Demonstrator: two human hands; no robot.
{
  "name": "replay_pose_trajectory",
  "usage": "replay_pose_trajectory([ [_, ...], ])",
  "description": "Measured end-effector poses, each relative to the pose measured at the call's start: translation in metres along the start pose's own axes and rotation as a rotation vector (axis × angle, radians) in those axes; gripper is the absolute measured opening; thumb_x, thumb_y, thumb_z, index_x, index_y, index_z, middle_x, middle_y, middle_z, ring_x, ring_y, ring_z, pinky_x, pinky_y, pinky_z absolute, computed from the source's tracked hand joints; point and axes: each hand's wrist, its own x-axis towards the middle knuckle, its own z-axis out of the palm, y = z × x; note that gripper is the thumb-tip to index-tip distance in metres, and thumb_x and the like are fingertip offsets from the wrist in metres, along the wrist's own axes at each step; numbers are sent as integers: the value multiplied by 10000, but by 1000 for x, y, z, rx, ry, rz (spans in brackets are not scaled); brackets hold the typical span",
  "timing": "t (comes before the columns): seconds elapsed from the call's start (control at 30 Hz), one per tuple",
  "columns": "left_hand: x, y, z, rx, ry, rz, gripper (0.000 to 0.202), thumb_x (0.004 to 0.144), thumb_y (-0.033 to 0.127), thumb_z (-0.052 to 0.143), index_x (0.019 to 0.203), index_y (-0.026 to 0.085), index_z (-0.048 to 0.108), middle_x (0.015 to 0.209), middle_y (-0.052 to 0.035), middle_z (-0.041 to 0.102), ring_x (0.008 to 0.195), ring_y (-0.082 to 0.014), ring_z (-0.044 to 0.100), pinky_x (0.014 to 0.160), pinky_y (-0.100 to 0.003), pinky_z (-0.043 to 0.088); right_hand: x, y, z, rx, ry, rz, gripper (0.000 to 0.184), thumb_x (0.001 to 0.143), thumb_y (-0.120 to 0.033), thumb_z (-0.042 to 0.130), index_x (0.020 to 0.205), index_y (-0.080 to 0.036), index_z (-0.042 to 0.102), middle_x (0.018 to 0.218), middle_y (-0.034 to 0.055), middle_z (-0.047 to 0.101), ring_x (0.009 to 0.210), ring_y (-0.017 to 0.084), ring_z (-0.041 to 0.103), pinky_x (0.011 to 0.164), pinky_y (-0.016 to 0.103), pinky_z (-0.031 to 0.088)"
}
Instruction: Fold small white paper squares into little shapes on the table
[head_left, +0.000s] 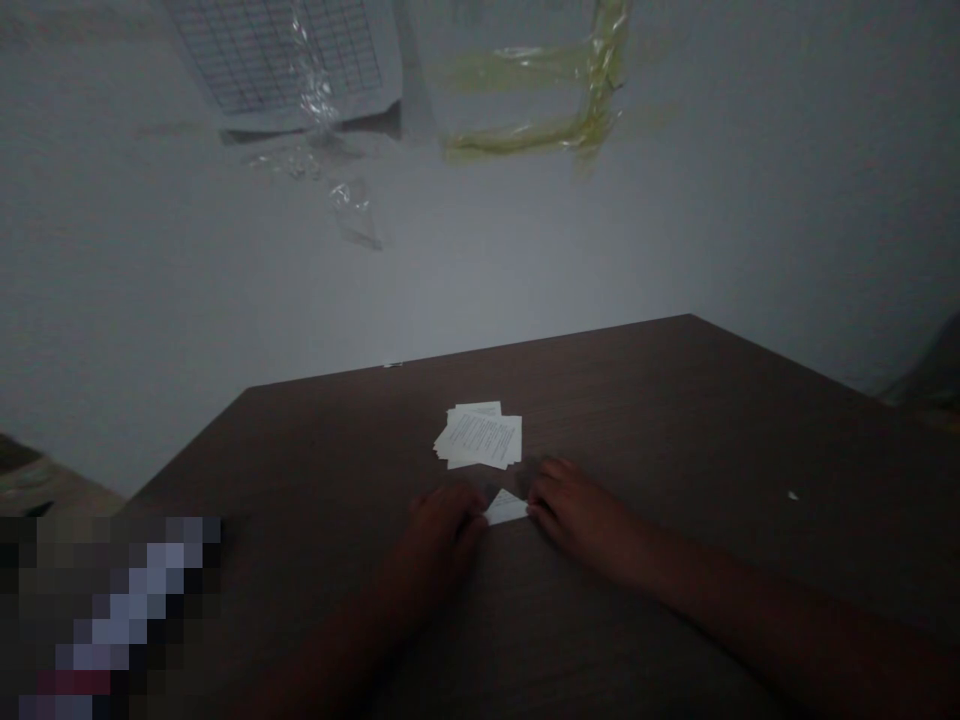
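Note:
A small piece of white paper [506, 507], folded to a triangle with its peak pointing away from me, lies on the dark wooden table. My left hand [448, 525] pinches its left corner, fingers bent and closed. At the right corner, my right hand [568, 507] grips the paper between thumb and fingers. Just beyond both hands sits a loose stack of printed paper slips [480, 438], fanned unevenly. The lighting is dim, so the fingertips are hard to make out.
The table [637, 400] meets a pale wall [480, 270]. Taped to the wall are a grid-printed sheet [262, 50] and yellow tape strips [517, 140]. A white scrap [793, 495] lies on the right; another scrap [393, 365] is at the back edge. The lower left corner is pixelated.

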Motion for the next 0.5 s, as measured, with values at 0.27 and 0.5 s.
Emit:
replay_pose_trajectory([
  [0.27, 0, -1, 4, 50, 15, 3, 288, 1173, 153, 636, 1307, 250, 872, 1338, -98, 929, 1278, -370, 860, 1267, -603, 657, 3, -4, -6, 114, -6, 75, 161, 1140, -180, 883, 1004, -252, 837, 1170, 96, 829, 1204, 339, 786, 1088, 499, 664],
  [0.5, 3, 6, 0, 107, -28, -41, 259, 1167, 143, 662, 1233, 254, 886, 1315, -109, 938, 1268, -366, 868, 1246, -580, 672, 4, -5, -6, 124, 5, 53, 224, 1201, -214, 820, 983, -245, 862, 1132, 92, 824, 1158, 324, 790, 1090, 493, 661],
])
